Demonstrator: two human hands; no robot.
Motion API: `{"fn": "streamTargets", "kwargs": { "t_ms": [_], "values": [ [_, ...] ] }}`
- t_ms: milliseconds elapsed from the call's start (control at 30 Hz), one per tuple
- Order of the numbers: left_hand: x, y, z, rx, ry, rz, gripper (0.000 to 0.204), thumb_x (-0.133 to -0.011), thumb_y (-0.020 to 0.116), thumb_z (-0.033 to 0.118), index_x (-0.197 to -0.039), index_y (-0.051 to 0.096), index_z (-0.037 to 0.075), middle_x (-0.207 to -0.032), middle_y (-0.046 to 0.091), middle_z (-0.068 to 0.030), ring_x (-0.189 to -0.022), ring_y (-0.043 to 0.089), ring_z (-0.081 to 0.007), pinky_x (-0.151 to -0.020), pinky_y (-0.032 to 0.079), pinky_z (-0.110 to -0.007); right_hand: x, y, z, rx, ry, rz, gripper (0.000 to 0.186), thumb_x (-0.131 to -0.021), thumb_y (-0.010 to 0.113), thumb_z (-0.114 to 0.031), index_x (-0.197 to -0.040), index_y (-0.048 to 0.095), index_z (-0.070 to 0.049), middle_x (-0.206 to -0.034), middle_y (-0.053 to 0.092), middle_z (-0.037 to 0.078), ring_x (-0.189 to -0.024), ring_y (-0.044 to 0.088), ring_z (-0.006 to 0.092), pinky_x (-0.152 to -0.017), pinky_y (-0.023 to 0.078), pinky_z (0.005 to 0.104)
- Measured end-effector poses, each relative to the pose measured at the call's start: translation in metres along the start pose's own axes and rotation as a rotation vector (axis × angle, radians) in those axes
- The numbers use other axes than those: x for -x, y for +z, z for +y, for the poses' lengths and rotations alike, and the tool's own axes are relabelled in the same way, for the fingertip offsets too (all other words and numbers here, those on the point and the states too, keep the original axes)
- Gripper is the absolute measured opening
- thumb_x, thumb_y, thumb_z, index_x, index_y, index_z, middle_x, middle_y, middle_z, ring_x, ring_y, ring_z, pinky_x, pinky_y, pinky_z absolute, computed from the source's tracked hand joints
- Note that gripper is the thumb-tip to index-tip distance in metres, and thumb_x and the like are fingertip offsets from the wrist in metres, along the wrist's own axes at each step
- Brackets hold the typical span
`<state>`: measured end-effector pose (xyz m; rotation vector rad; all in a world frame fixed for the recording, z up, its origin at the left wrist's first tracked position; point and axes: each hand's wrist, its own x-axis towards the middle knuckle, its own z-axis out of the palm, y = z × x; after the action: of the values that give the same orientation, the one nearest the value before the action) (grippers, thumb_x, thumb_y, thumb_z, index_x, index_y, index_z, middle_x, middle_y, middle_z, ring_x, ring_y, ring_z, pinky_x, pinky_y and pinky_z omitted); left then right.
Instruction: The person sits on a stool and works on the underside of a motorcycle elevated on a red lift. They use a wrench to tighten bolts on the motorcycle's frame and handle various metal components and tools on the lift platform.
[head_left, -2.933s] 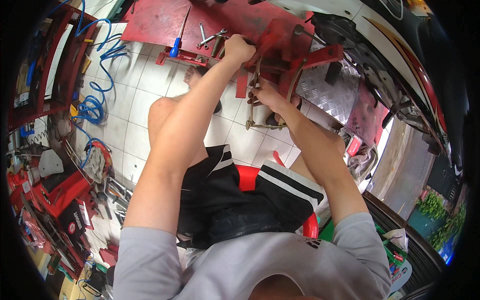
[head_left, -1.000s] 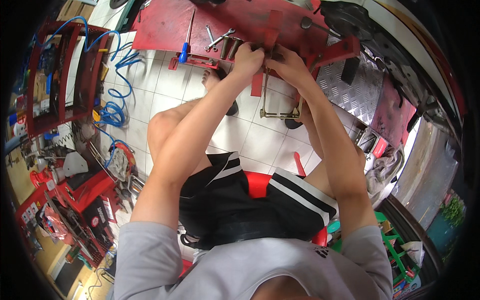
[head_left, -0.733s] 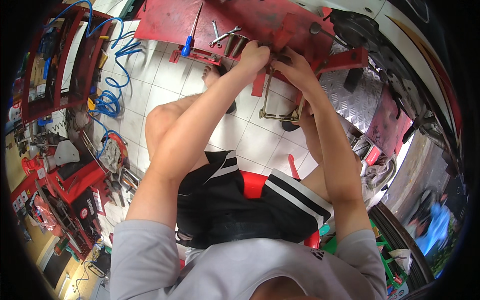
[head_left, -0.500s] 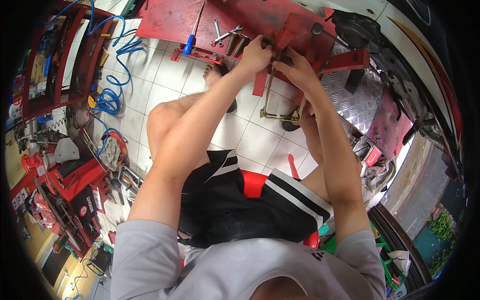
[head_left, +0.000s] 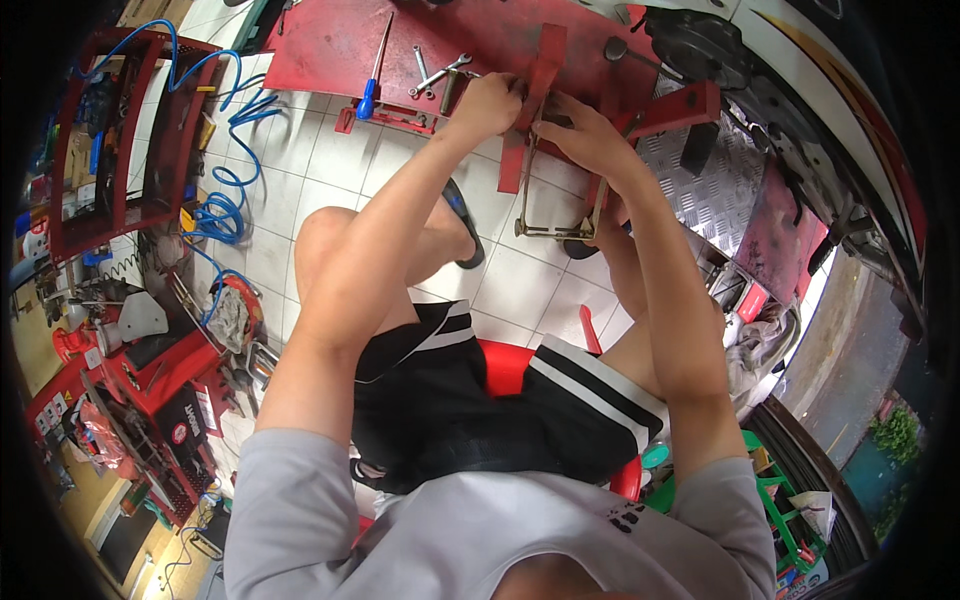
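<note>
My left hand (head_left: 488,106) is closed at the left side of an upright red metal bar (head_left: 546,68). Its fingertips are mostly hidden, so what they pinch cannot be made out. On the bar's right side my right hand (head_left: 588,138) bends its fingers round the upper end of a brass-coloured metal rod frame (head_left: 528,180), thumb toward the bar. This frame hangs down over the floor, between my knees and the table. Close to my left hand, a metal cylinder (head_left: 448,94) lies on the red table (head_left: 320,50) beside two crossed wrenches (head_left: 430,78).
A blue-handled screwdriver (head_left: 367,98) lies at the table's near edge. Coiled blue hose (head_left: 222,215) hangs at left by a red rack (head_left: 120,215). A red arm (head_left: 680,112) juts out at right, before a motorcycle (head_left: 860,110). A sandal (head_left: 463,225) is on the tiled floor.
My left hand has shifted left, apart from my right hand, and now covers one of the two metal cylinders. My left foot has drawn back to the sandal. The view has shifted slightly.
</note>
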<state>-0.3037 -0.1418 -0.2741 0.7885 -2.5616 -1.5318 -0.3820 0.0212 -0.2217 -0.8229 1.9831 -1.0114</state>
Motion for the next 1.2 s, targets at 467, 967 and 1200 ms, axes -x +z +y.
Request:
{"fn": "streamTargets", "kwargs": {
  "t_ms": [467,967,1200],
  "values": [
    [-0.010,-0.024,0.019,0.367,-0.356,-0.242,0.043,-0.100,0.037,0.028,-0.094,0.065,-0.004,-0.087,0.067,-0.0125,-0.082,0.066,-0.0216,-0.078,0.052,-0.032,0.000,-0.009,-0.017,-0.018,0.095,-0.087,0.055,-0.082,0.062,-0.029,-0.129,0.051,-0.003,-0.120,0.062,0.015,-0.114,0.058,0.0266,-0.095,0.045,0.0348],
    [-0.023,-0.032,0.003,0.065,-0.172,-0.362,0.031,-0.095,0.041,0.020,-0.105,0.062,0.000,-0.098,0.066,-0.0073,-0.086,0.067,-0.0176,-0.071,0.057,-0.030,0.008,-0.004,-0.019,-0.057,0.090,-0.049,0.062,-0.084,0.060,-0.031,-0.136,0.044,-0.003,-0.127,0.057,0.018,-0.119,0.055,0.0292,-0.100,0.040,0.0343],
    [-0.012,-0.035,0.024,0.237,-0.231,-0.398,0.031,-0.095,0.044,0.021,-0.109,0.061,0.001,-0.097,0.066,-0.0077,-0.085,0.066,-0.0191,-0.071,0.054,-0.033,0.014,-0.010,-0.012,-0.021,0.105,-0.040,0.064,-0.083,0.060,-0.034,-0.138,0.043,-0.006,-0.127,0.057,0.017,-0.118,0.056,0.0292,-0.098,0.043,0.0351]
  ]
}}
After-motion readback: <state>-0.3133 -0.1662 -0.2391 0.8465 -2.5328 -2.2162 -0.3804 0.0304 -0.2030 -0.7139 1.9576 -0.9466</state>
